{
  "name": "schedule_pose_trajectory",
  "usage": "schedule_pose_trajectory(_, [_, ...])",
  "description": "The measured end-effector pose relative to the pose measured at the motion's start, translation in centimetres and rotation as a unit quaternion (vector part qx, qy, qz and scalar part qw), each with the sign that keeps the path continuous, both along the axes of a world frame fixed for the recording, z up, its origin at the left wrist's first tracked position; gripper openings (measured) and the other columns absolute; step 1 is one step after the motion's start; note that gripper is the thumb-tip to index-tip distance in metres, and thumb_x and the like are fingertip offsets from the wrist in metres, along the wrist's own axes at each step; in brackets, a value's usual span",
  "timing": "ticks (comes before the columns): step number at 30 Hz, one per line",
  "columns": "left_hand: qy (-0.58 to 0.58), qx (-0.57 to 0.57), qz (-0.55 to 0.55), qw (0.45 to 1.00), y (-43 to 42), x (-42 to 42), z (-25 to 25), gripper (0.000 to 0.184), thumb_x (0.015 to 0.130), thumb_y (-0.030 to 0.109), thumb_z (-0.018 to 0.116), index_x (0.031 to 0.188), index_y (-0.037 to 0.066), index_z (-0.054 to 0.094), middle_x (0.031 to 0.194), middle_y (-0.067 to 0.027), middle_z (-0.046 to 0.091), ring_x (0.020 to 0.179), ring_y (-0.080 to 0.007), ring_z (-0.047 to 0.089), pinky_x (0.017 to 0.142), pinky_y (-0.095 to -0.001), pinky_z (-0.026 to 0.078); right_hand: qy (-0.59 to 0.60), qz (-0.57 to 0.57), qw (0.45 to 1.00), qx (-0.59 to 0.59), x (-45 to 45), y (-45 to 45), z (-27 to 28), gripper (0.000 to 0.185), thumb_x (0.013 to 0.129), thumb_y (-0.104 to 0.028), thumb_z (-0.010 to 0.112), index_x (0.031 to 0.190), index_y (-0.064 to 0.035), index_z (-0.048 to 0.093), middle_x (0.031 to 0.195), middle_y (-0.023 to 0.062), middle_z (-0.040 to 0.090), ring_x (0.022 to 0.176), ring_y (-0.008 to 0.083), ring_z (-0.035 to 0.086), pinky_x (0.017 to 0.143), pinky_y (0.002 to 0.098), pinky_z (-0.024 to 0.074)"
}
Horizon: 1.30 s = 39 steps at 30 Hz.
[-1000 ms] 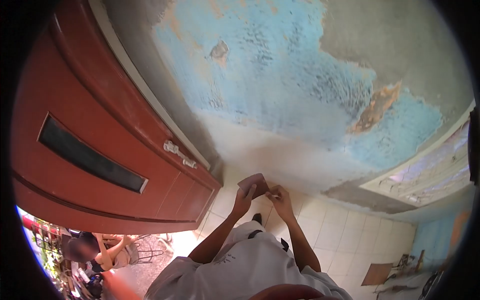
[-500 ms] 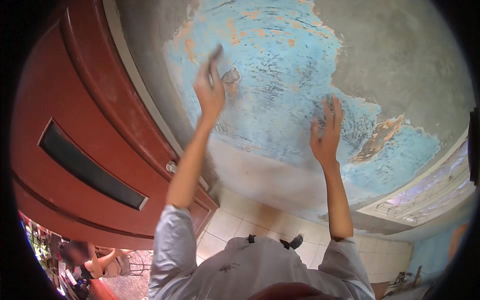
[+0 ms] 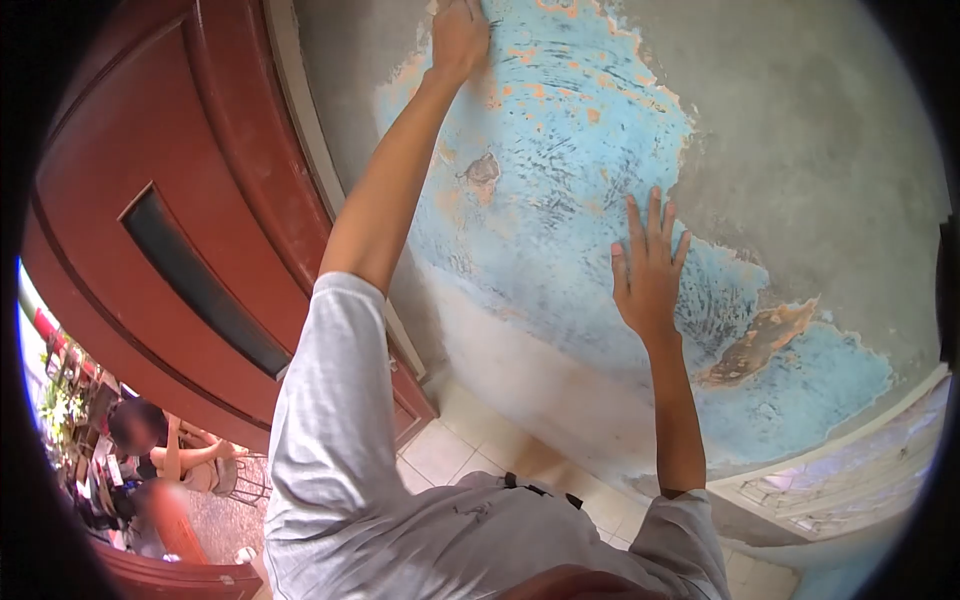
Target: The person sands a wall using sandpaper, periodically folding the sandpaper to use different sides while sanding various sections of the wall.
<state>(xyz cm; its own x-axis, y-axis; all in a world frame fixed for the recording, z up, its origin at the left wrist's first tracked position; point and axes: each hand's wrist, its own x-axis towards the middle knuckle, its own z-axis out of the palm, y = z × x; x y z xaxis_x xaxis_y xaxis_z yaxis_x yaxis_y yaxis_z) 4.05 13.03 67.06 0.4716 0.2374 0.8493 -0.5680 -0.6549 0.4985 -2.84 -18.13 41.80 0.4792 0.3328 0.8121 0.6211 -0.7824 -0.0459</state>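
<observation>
My left hand [image 3: 460,42] is high on the peeling blue wall patch [image 3: 560,150], cut by the upper frame edge. Its fingers look pressed together against the surface; whatever is under them is hidden. Lower and to the right, my right hand [image 3: 650,285] rests on the blue paint with fingers spread and nothing in it. Between the two hands' heights, a chipped grey spot [image 3: 481,175] shows in the patch.
A red door [image 3: 130,150] with a narrow dark pane stands at left. Beyond it, a seated person [image 3: 190,465] is outside. Bare grey plaster [image 3: 800,130] surrounds the patch. A window grille [image 3: 850,470] is at lower right; pale floor tiles [image 3: 440,450] lie below.
Both hands rose from waist height, where they were at a brown sheet, to the wall. My left hand then moved further up; my right hand settled flat on the paint.
</observation>
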Motion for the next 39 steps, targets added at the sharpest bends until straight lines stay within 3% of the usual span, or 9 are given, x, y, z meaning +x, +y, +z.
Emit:
schedule_pose_trajectory(6, [-0.144,0.274,0.074,0.948,-1.7,1.6,-3.9,0.055,0.114,0.021,0.036,0.161,-0.006,0.028,0.169,-0.0286,0.024,0.156,-0.0399,0.027,0.128,-0.041,0.026,-0.023,0.023,0.999,-0.001,0.1,-1.9,0.8,0.062,0.106,-0.023,0.052,0.165,-0.0163,0.036,0.175,0.0149,0.022,0.159,0.0409,0.024,0.123,0.0682,0.0202])
schedule_pose_trajectory(8, [-0.026,-0.03,0.021,0.999,-1.3,1.2,-0.2,0.056,0.114,0.024,0.034,0.161,-0.006,0.027,0.17,-0.0268,0.024,0.156,-0.0389,0.028,0.128,-0.0403,0.027,-0.024,0.02,0.999,-0.005,0.1,-2.0,1.0,0.062,0.106,-0.023,0.052,0.165,-0.0163,0.036,0.174,0.0151,0.022,0.158,0.0407,0.025,0.123,0.068,0.0205])
schedule_pose_trajectory(13, [-0.168,0.194,0.078,0.963,-5.3,2.4,-5.0,0.061,0.115,0.033,0.03,0.161,-0.006,0.027,0.171,-0.0243,0.024,0.159,-0.0365,0.022,0.13,-0.0428,0.021,-0.024,0.011,1.0,-0.012,0.1,-1.5,1.1,0.062,0.105,-0.023,0.052,0.165,-0.0165,0.036,0.174,0.0153,0.023,0.158,0.0406,0.025,0.123,0.0673,0.0213])
schedule_pose_trajectory(18, [-0.017,0.059,0.002,0.998,1.9,2.6,-0.5,0.06,0.115,0.032,0.025,0.162,-0.006,0.024,0.171,-0.024,0.025,0.159,-0.0358,0.021,0.13,-0.0391,0.019,-0.037,0.006,0.999,0.004,-0.2,-1.6,1.1,0.065,0.105,-0.022,0.052,0.166,-0.0169,0.033,0.174,0.0137,0.024,0.157,0.0407,0.027,0.123,0.0649,0.0223])
schedule_pose_trajectory(20, [-0.192,0.084,0.15,0.966,-0.5,5.9,-2.6,0.047,0.11,0.014,0.037,0.155,0.0,0.044,0.16,-0.0239,0.045,0.148,-0.0423,0.042,0.121,-0.0492,0.036,-0.039,-0.019,0.999,0.007,-0.3,-1.3,1.7,0.065,0.105,-0.021,0.052,0.167,-0.017,0.032,0.174,0.0132,0.024,0.157,0.0405,0.028,0.123,0.0646,0.0222])
schedule_pose_trajectory(24, [-0.186,0.335,0.084,0.92,-2.3,1.7,-6.5,0.052,0.112,0.018,0.03,0.162,0.005,0.034,0.17,-0.0195,0.03,0.157,-0.0378,0.028,0.13,-0.0562,0.012,-0.064,-0.08,0.995,-0.001,-0.4,-0.2,3.3,0.066,0.105,-0.021,0.051,0.167,-0.0173,0.031,0.174,0.0127,0.024,0.157,0.0388,0.028,0.124,0.063,0.0223])
schedule_pose_trajectory(30, [-0.19,0.086,0.092,0.974,0.8,6.4,-1.7,0.05,0.113,0.018,0.032,0.158,-0.003,0.036,0.17,-0.0227,0.027,0.158,-0.0355,0.026,0.128,-0.0435,0.026,-0.07,-0.151,0.985,-0.042,-0.1,0.3,3.1,0.064,0.106,-0.023,0.049,0.167,-0.0182,0.031,0.174,0.0121,0.024,0.158,0.0351,0.028,0.126,0.0597,0.0214])
schedule_pose_trajectory(34, [-0.215,0.33,0.046,0.918,-0.8,2.6,-5.1,0.053,0.112,0.02,0.037,0.161,0.001,0.033,0.171,-0.0222,0.025,0.156,-0.0352,0.031,0.127,-0.0412,0.029,-0.096,-0.187,0.976,-0.055,0.3,0.5,2.9,0.063,0.107,-0.025,0.047,0.167,-0.018,0.03,0.174,0.0112,0.024,0.158,0.0337,0.028,0.126,0.0593,0.0204])
schedule_pose_trajectory(39, [-0.083,0.088,-0.03,0.992,0.9,1.7,-1.6,0.053,0.111,0.018,0.038,0.162,0.003,0.033,0.17,-0.0238,0.025,0.155,-0.0374,0.032,0.126,-0.0425,0.03,-0.075,-0.185,0.976,-0.088,-0.9,-0.6,4.6,0.06,0.109,-0.026,0.045,0.167,-0.0219,0.031,0.175,0.0057,0.023,0.159,0.0303,0.026,0.126,0.0594,0.0191])
